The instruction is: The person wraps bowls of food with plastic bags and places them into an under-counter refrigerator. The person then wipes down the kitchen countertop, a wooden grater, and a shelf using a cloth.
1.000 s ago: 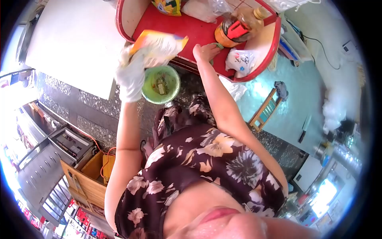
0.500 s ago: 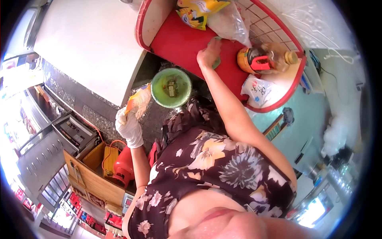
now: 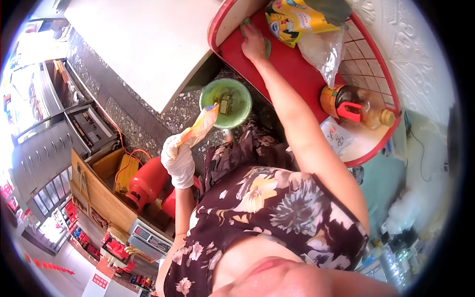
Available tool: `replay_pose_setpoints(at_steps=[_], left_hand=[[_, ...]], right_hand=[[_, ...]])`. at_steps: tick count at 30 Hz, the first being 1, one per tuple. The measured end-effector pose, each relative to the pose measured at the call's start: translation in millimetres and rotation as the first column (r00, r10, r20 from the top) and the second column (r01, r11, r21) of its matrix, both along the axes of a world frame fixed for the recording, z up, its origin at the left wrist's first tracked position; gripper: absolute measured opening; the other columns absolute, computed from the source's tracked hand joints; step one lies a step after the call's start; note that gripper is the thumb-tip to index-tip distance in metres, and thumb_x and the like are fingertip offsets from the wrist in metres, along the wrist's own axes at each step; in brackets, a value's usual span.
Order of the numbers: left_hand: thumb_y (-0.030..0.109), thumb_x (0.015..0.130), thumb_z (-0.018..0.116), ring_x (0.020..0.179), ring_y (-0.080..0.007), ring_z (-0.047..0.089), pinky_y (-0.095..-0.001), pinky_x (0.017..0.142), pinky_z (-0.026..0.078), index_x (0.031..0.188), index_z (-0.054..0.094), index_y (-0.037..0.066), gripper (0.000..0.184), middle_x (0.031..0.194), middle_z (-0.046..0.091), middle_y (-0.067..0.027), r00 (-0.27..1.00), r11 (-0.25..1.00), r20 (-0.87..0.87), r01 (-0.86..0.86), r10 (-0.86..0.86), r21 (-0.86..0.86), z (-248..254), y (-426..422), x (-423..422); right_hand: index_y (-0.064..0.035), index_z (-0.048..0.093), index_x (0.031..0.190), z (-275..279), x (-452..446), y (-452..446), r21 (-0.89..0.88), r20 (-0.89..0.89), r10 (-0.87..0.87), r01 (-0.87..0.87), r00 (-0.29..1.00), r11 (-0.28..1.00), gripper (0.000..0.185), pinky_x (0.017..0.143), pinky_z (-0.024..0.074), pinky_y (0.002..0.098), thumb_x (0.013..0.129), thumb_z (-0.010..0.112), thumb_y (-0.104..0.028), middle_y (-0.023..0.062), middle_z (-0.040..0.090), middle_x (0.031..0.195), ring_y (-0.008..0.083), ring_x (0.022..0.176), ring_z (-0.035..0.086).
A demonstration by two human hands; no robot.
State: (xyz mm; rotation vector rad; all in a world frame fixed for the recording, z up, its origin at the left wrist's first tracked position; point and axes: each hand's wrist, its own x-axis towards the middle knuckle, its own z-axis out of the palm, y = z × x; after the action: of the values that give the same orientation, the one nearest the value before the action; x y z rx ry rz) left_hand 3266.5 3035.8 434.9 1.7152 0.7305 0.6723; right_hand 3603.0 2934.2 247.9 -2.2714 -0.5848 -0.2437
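Note:
My left hand [image 3: 179, 161], in a white glove, is closed around a crumpled yellow and white plastic packet [image 3: 202, 124]. The packet's tip reaches over the near rim of a green basin [image 3: 208, 115]. Inside the basin lies a small pale block [image 3: 224, 105]. My right hand [image 3: 254, 44] is bare and presses a green cloth [image 3: 267, 48] onto a red shelf surface [image 3: 287, 74], close to its far left end. Bits of the cloth show on both sides of the fingers.
On the shelf are a yellow printed bag [image 3: 302, 22], a clear plastic bag [image 3: 324, 52], a large bottle of dark liquid [image 3: 358, 106] and a white printed packet [image 3: 336, 136]. A white table [image 3: 133, 44] stands left of the basin. A red gas cylinder [image 3: 148, 183] lies in a wooden box.
My right hand has slid the cloth along the red surface toward its far left end. The packet in my left hand has come closer to the basin. The whole view has shifted.

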Motion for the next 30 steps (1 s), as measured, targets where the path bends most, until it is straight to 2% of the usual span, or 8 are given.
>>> replay_pose_setpoints(at_steps=[6,7,10,14,21,23,25,30], left_hand=[[-0.012,0.073,0.060,0.075,-0.0139,0.057,-0.0254,0.070,0.046,0.083,0.063,0.002,0.018,0.084,0.062,-0.0053,0.998,0.996,-0.023,0.054,-0.053,0.070,0,-4,-7],[-0.014,0.074,0.057,0.077,-0.0153,0.058,-0.0258,0.071,0.046,0.086,0.064,0.002,0.021,0.085,0.061,-0.0061,0.996,0.989,-0.051,0.081,-0.075,0.120,2,-3,-5],[-0.012,0.073,0.060,0.076,-0.0131,0.058,-0.0251,0.071,0.047,0.084,0.064,0.002,0.019,0.085,0.062,-0.0047,0.994,0.985,0.002,0.112,-0.113,0.128,12,3,-1],[-0.009,0.076,0.062,0.076,-0.0111,0.058,-0.0244,0.071,0.048,0.086,0.064,0.002,0.016,0.084,0.063,-0.0035,0.988,0.993,0.107,0.117,-0.114,-0.016,15,-16,-20],[-0.004,0.077,0.063,0.069,-0.0074,0.054,-0.0210,0.063,0.045,0.084,0.065,0.001,0.009,0.079,0.062,-0.0021,0.981,0.981,-0.005,0.193,-0.193,-0.016,34,-20,-8],[-0.001,0.077,0.064,0.068,-0.0064,0.052,-0.0205,0.062,0.043,0.085,0.065,0.001,0.008,0.078,0.060,-0.0004,0.955,0.945,0.126,0.286,-0.268,-0.159,32,-12,12],[0.005,0.078,0.065,0.068,-0.0059,0.051,-0.0202,0.063,0.042,0.084,0.065,0.002,0.006,0.076,0.059,0.0012,0.961,0.901,-0.052,0.236,-0.272,-0.364,67,-22,38],[0.009,0.081,0.063,0.065,-0.0064,0.052,-0.0219,0.057,0.044,0.089,0.064,0.000,0.012,0.075,0.058,0.0008,0.866,0.840,0.006,0.487,-0.500,-0.239,50,-41,108]], right_hand=[[-0.0187,0.065,0.111,9,-30,-12,-0.018,-0.402,0.457,-0.506,0.793,0.862,0.048,0.105,0.0338,0.0367,0.075,0.042,0.005,0.0095,0.053,0.128,0.0300,0.124,0.043],[-0.0187,0.065,0.111,20,-31,-11,-0.021,-0.389,0.459,-0.506,0.799,0.862,0.048,0.105,0.0338,0.0367,0.075,0.042,0.005,0.0095,0.053,0.128,0.0300,0.124,0.043],[-0.0230,0.068,0.107,78,-44,-14,-0.504,-0.141,0.445,-0.451,0.884,0.736,0.047,0.098,0.0392,0.0354,0.073,0.046,0.002,0.0079,0.054,0.124,0.0306,0.118,0.044],[-0.0223,0.069,0.103,28,-56,-34,-0.261,-0.293,0.349,-0.426,0.890,0.866,0.046,0.091,0.0409,0.0371,0.070,0.047,0.002,0.0077,0.057,0.101,0.0306,0.101,0.050],[-0.0154,0.069,0.098,35,-93,-143,-0.377,-0.370,0.364,-0.497,0.855,0.782,0.039,0.088,0.0411,0.0377,0.069,0.051,0.004,0.0087,0.058,0.099,0.0311,0.097,0.051],[-0.0147,0.070,0.097,55,-117,-175,-0.393,-0.411,0.339,-0.500,0.846,0.772,0.038,0.088,0.0410,0.0376,0.069,0.052,0.004,0.0087,0.058,0.098,0.0312,0.097,0.051],[-0.0143,0.070,0.096,57,-138,-206,-0.409,-0.434,0.272,-0.457,0.859,0.790,0.041,0.088,0.0409,0.0379,0.067,0.050,0.006,0.0090,0.057,0.099,0.0306,0.099,0.051],[-0.0141,0.070,0.097,74,-191,-262,-0.453,-0.496,0.087,-0.343,0.864,0.823,0.042,0.088,0.0425,0.0385,0.066,0.049,0.005,0.0114,0.059,0.098,0.0313,0.099,0.054]])
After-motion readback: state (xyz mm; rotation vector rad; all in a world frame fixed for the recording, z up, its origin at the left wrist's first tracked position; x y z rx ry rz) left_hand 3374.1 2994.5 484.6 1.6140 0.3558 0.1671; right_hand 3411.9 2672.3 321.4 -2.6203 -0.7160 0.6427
